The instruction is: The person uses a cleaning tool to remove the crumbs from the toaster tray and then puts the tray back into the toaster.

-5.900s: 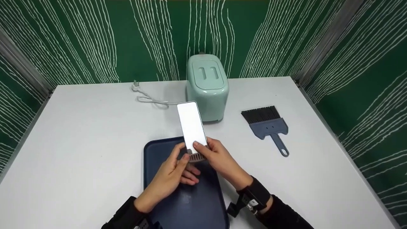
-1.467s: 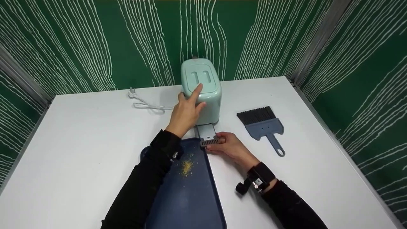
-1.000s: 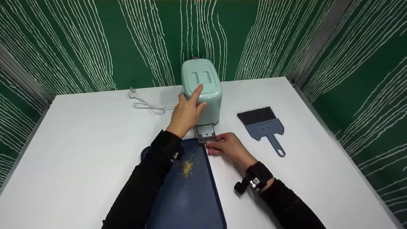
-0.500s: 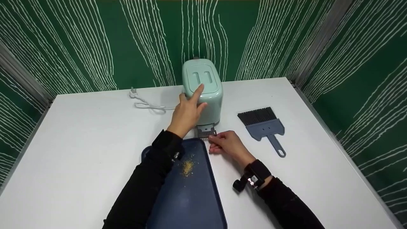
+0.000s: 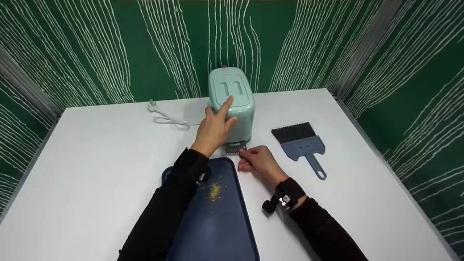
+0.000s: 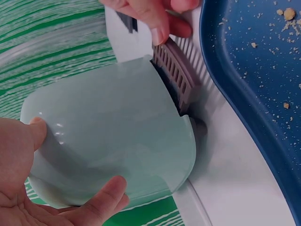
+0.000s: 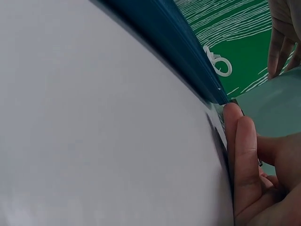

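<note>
A mint-green toaster [image 5: 241,121] stands upright at the back of the white table. My left hand [image 5: 212,132] lies over its near left corner, index finger straight on the top and thumb against the front; in the left wrist view the fingers spread over the glossy shell [image 6: 108,127]. At the toaster's base, the grey slotted end of a crumb tray [image 5: 235,149] sticks out a little. My right hand [image 5: 259,159] pinches the right end of that slotted edge [image 6: 176,70] between thumb and fingertips. In the right wrist view the right fingers [image 7: 247,155] partly hide it.
A dark blue serving tray [image 5: 214,235] lies in front of the toaster, with yellowish crumbs [image 5: 214,191] on it. A small brush [image 5: 302,145] with black bristles lies to the right. The toaster's white cord and plug [image 5: 170,119] lie to the left. Green walls stand behind.
Earlier both hands held the crumb tray over the blue tray. Since then crumbs lie on the blue tray, and my right hand has slid the crumb tray most of the way into the toaster.
</note>
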Available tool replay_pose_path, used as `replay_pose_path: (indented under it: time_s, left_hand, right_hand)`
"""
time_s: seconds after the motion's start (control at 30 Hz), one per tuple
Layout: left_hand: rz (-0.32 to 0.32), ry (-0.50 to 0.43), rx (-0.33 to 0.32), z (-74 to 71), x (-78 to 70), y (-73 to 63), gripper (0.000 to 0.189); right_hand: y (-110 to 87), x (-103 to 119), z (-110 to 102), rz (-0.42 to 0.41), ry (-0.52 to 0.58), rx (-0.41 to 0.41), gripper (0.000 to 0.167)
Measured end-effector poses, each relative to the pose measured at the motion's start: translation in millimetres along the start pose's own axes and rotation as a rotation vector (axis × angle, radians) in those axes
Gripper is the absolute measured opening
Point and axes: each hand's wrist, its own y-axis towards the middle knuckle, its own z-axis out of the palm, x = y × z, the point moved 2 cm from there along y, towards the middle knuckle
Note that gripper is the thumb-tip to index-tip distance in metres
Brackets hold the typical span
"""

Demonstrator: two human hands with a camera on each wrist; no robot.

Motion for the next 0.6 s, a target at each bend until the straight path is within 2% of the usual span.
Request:
replay_pose_path:
  time_s: [0.23,0.43,0.6]
  left_hand:
    - [0.008,-0.007,-0.013,0.4,-0.1,-0.1,0.065]
    - [0.005,-0.008,-0.013,0.7,0.2,-0.1,0.064]
    - [0.028,0.001,-0.034,1.5,0.6,-1.1,0.064]
  right_hand:
    - [4.5,3.9,2.5,0.049,0.028,-0.047,0.039]
    - [7.8,6.1,4.7,0.062,0.077,-0.072,0.034]
    - [10.1,5.8,6.3,0.063,0.137,-0.069,0.029]
